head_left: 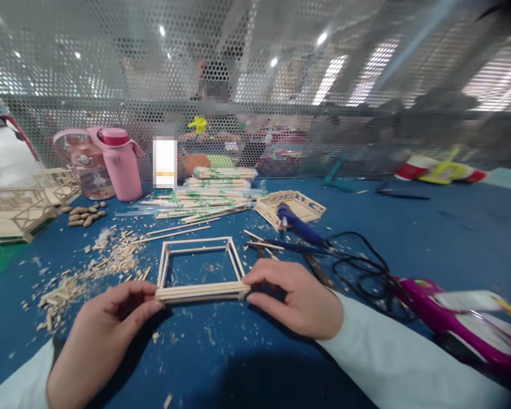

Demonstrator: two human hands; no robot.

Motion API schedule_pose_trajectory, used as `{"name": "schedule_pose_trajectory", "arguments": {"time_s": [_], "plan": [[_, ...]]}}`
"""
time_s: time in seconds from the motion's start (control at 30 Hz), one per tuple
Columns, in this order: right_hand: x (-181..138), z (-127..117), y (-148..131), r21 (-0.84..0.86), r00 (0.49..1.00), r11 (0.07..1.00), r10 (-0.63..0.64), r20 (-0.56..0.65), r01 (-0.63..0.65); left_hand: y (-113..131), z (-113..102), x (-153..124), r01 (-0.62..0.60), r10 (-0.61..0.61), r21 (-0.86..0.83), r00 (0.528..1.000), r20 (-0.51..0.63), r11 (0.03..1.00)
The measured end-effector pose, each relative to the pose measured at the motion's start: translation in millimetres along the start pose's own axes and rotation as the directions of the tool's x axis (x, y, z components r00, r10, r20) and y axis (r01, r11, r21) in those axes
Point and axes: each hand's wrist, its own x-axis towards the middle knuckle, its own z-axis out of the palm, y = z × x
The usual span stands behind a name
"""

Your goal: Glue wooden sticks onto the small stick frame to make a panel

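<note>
A small rectangular frame of thin wooden sticks (202, 291) lies in front of me on the blue tabletop. My left hand (106, 329) pinches its near left corner between thumb and fingers. At the near right corner, my right hand (293, 298) grips the same frame with thumb and index finger. Several sticks run side by side along the near edge. Just beyond the frame, a blue glue gun (300, 224) rests with its nozzle end against a hexagonal wooden stick tray (310, 207).
Wood scraps (119, 255) litter the left, near peanuts (85, 215) and a pink bottle (123, 167). Wrapped stick bundles (213, 196) lie at the back before a perforated metal screen (281, 74). A black cable (357, 261) coils at right beside a magenta device (447, 318). Wooden models (17, 210) stand far left.
</note>
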Motion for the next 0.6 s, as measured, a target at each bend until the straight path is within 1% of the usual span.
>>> {"name": "schedule_pose_trajectory", "arguments": {"time_s": [0.07, 0.17, 0.33, 0.43, 0.5, 0.6], "plan": [[-2, 1, 1, 0.010, 1.000, 1.000, -0.019, -0.019, 0.019, -3, 0, 0, -0.008, 0.008, 0.017, 1.000, -0.006, 1.000], [-4, 2, 3, 0.011, 0.999, 1.000, -0.003, -0.035, 0.003, -8, 0, 1, -0.011, 0.011, 0.030, 1.000, -0.011, 0.999], [-2, 0, -2, -0.010, 0.995, 0.995, 0.099, -0.033, -0.099, -16, 0, 1, 0.024, -0.023, 0.041, 0.999, -0.023, 0.999], [0, -1, -8, -0.005, 0.986, 0.986, 0.165, -0.026, -0.165, -16, 1, 1, 0.025, -0.024, 0.025, 0.999, -0.034, 0.999], [0, 0, -9, 0.007, 0.985, 0.986, 0.166, -0.048, -0.166, -14, 1, 1, 0.014, -0.014, 0.016, 0.999, -0.044, 1.000], [-1, 3, -7, 0.029, 0.987, 0.991, 0.135, -0.087, -0.133, -10, 1, 1, -0.007, 0.007, 0.007, 0.999, -0.046, 1.000]]}}
